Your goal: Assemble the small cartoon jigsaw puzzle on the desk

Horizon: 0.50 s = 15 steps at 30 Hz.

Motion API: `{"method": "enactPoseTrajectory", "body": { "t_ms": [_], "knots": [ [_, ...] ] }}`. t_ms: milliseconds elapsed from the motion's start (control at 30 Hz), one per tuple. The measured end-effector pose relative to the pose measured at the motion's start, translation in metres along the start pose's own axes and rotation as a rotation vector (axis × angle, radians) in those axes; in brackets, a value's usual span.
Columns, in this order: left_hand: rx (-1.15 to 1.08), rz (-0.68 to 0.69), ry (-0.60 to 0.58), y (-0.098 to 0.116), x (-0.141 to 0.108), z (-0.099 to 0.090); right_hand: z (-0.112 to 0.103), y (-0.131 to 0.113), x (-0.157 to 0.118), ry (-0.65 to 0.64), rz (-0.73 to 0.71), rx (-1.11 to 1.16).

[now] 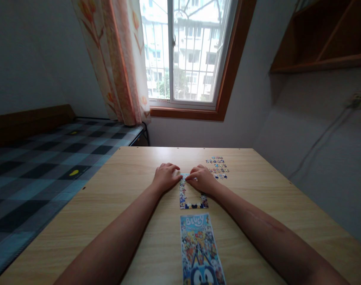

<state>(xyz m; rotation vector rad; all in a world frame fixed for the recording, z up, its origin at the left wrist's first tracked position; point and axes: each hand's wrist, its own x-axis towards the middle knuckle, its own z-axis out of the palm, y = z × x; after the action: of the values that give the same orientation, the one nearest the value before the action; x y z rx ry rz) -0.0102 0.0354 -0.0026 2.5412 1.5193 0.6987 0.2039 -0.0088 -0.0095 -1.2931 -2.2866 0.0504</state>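
A partly assembled jigsaw frame [182, 195] lies on the wooden table, its middle showing bare wood. My left hand [166, 176] rests at its upper left corner, fingers apart and thumb at the edge. Over the upper right part is my right hand [201, 179], its thumb and index finger together at the inner left side; whatever they hold, if anything, is too small to make out. Loose puzzle pieces [218, 171] are spread in rows behind my right hand. Nearer to me lies a printed picture sheet [200, 247] with "Bluey" lettering and a blue dog face.
The wooden table [132, 170] reaches toward the wall under a barred window [195, 59]. At the left stands a bed with a checked cover [49, 158], beside an orange flowered curtain [121, 59]. A wooden shelf [325, 59] hangs at the upper right.
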Motion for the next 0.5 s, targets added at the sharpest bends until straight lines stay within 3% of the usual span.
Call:
{"method": "enactPoseTrajectory", "body": {
  "t_ms": [133,267,400,500],
  "knots": [
    [-0.001,0.0,-0.002,0.001,-0.001,-0.001,0.0,0.001,-0.001,0.031,-0.015,0.018],
    [-0.009,0.008,0.001,0.001,-0.001,-0.001,-0.007,0.007,0.001,0.206,0.068,0.066],
    [-0.114,0.004,0.041,-0.003,0.003,0.0,-0.022,0.017,0.002,0.363,0.182,0.049],
    [-0.232,0.082,0.075,-0.006,0.004,0.001,-0.042,0.028,0.002,0.436,0.243,0.029]
  ]
}}
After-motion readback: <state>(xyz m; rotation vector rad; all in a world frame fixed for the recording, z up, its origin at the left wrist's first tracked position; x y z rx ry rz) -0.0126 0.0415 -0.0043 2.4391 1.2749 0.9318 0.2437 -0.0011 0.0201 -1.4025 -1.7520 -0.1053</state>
